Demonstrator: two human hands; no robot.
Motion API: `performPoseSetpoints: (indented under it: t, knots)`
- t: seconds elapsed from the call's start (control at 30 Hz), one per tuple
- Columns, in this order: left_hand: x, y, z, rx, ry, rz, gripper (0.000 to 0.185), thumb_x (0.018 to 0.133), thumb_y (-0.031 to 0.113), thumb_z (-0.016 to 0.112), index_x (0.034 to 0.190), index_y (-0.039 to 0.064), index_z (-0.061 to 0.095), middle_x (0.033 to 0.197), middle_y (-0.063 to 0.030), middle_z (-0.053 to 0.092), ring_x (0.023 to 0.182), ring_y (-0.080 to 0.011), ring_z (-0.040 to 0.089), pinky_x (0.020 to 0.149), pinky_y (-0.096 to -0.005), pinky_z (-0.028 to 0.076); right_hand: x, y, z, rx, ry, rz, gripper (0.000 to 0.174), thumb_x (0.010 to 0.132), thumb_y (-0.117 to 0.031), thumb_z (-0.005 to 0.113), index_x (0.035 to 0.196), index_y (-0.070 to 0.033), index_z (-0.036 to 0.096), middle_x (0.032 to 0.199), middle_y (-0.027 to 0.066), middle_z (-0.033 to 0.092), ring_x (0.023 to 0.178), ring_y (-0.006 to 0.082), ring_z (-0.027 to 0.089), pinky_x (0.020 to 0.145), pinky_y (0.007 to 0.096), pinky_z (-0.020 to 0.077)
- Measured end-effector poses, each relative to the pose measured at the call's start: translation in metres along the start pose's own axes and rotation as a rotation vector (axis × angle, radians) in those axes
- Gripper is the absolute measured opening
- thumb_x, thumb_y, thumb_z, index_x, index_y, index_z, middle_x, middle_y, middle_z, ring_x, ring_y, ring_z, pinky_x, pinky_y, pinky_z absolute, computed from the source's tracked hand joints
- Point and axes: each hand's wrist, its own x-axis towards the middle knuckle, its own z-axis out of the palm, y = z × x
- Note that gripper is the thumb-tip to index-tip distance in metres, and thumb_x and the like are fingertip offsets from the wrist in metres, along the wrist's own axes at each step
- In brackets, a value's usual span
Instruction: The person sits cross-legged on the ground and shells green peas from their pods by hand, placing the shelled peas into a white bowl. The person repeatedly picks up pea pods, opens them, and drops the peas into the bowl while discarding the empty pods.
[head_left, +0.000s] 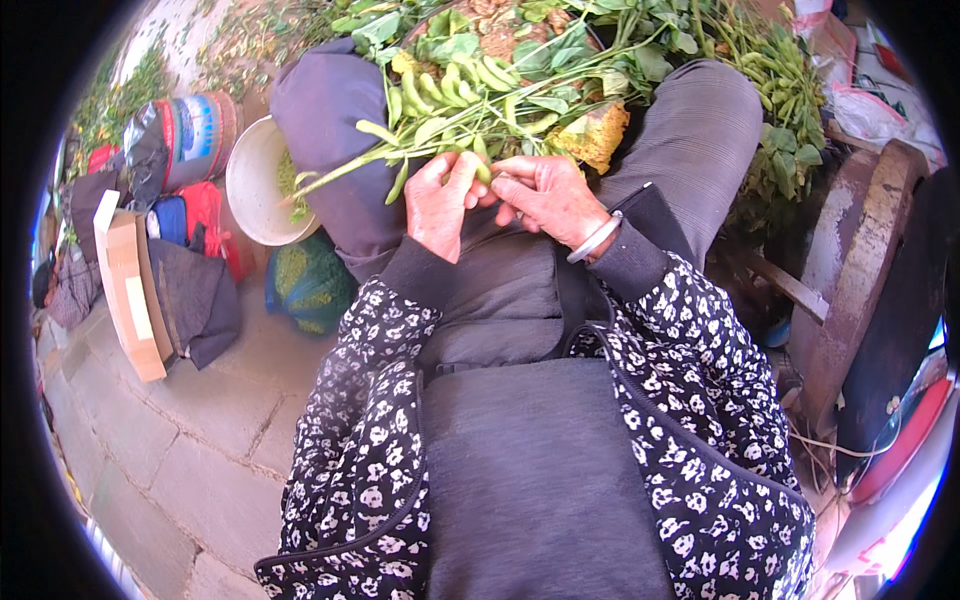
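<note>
Between my two hands, in front of my lap, is a green soybean pod. My left hand pinches it between thumb and fingers. The fingertips of my right hand, with a silver bangle at the wrist, touch the pod's right end. Uprooted soybean stalks with plump pods and leaves lie across my knees, just beyond both hands. A yellowed leaf hangs among them. By my left knee, a white bucket holds green beans, partly hidden by the knee.
A stuffed green-and-blue bag sits below the bucket. Further left are a cardboard box, dark cloth and a labelled tub. At right stand more soybean plants and a rusty metal wheel-like object.
</note>
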Motion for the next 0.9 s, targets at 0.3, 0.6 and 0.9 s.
performPoseSetpoints:
  t: [0.3,0.6,0.9]
  knots:
    - [-0.001,0.011,-0.005,-0.157,-0.183,-0.153,0.025,0.091,0.028,0.048,0.086,0.004,0.054,0.069,0.0012,0.047,0.056,-0.0043,0.040,0.048,-0.0166,0.030,0.005,0.000,-0.003,0.008,-0.032,0.030,0.017,0.086,-0.011,0.053,0.097,0.000,0.059,0.079,0.0047,0.062,0.059,0.0048,0.054,0.042,0.0166,0.0372]
    - [0.004,-0.002,-0.017,-0.141,-0.262,-0.182,0.016,0.089,0.015,0.051,0.098,0.003,0.056,0.076,0.0019,0.053,0.064,-0.0040,0.047,0.053,-0.0160,0.036,-0.001,0.002,-0.001,0.108,0.021,0.029,0.019,0.091,-0.019,0.051,0.099,-0.002,0.053,0.067,0.0003,0.055,0.049,0.0025,0.043,0.040,0.0157,0.0315]
    - [-0.001,0.000,-0.018,-0.291,-0.125,-0.265,0.019,0.086,0.011,0.048,0.103,0.004,0.055,0.084,0.0019,0.052,0.071,-0.0054,0.047,0.060,-0.0163,0.038,0.038,-0.047,0.033,-0.679,0.273,-0.509,0.011,0.079,-0.008,0.060,0.088,-0.001,0.060,0.068,0.0075,0.058,0.060,0.0132,0.055,0.058,0.0253,0.0437]
